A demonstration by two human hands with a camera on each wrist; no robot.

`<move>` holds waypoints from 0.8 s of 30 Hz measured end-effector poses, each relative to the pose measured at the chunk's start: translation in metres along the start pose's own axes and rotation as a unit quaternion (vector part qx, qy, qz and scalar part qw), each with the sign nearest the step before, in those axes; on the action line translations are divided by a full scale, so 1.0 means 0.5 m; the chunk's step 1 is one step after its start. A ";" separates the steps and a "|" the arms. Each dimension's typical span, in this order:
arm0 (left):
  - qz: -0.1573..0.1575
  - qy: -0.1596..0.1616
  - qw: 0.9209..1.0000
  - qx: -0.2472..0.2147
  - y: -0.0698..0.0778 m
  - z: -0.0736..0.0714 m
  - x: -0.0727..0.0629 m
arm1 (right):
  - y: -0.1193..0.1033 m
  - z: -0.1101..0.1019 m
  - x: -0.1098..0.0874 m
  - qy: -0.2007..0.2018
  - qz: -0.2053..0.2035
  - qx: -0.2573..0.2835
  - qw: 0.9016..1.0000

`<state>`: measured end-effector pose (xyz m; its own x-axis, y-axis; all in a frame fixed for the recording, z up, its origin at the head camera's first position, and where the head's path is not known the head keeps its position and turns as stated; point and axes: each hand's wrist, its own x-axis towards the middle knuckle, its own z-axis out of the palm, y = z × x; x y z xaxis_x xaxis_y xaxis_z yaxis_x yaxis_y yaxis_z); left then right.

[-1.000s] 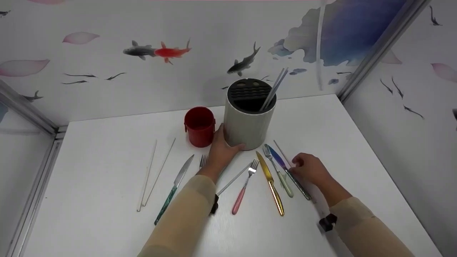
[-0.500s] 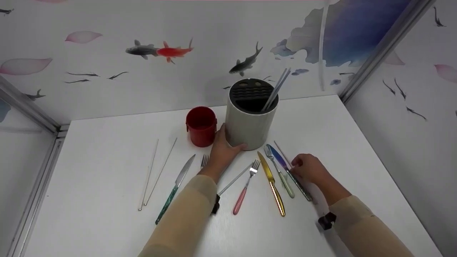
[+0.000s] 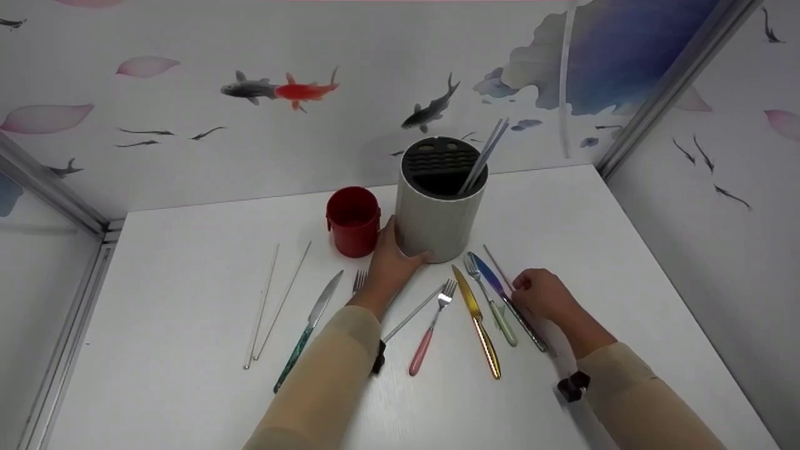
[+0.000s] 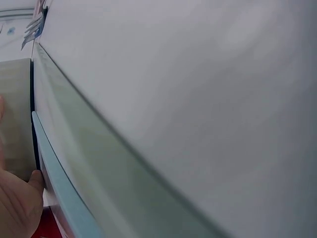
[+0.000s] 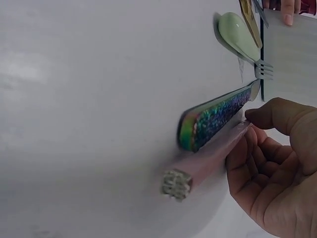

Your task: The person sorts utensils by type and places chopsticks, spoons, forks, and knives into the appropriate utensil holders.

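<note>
In the head view my left hand grips the lower side of a cream cutlery holder, thumb to the right and fingers to the left. The holder has a black slotted top with pale chopsticks leaning in it. At the right, my right hand is low over the table. Its thumb and fingers pinch a pink chopstick with a silver end, seen in the right wrist view. Alongside the chopstick lies a knife with a glittery handle. A green-handled fork lies left of that knife.
A red cup stands left of the holder. On the white table lie a gold knife, a pink-handled fork, a green-handled knife and two thin chopsticks at left. Another fork is partly hidden by the left arm.
The far tip of the pink chopstick has shifted slightly right, away from the glittery knife. Both hands stay nearly in place, and the left still holds the cutlery holder.
</note>
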<state>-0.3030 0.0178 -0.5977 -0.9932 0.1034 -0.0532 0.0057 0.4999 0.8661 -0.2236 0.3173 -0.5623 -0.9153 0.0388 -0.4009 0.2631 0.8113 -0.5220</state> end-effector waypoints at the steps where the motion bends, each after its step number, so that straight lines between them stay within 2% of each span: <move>1: -0.001 0.001 1.000 0.000 0.000 0.000 0.000 | -0.001 0.000 0.001 -0.002 0.002 0.002 1.000; 10: -0.004 0.001 1.000 0.007 0.002 0.000 -0.004 | 0.000 0.000 0.000 -0.012 0.017 0.013 1.000; 19: -0.005 -0.002 1.000 0.001 0.001 0.004 -0.001 | 0.012 0.005 -0.002 0.015 0.010 0.027 0.999; 24: -0.001 0.000 1.000 0.002 -0.001 0.002 0.000 | 0.020 -0.001 -0.002 0.027 0.006 0.066 0.997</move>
<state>-0.3030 0.0187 -0.5986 -0.9933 0.1017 -0.0543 0.0042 0.5031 0.8642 -0.2200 0.3253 -0.5666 -0.9260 0.0817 -0.3685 0.3083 0.7269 -0.6137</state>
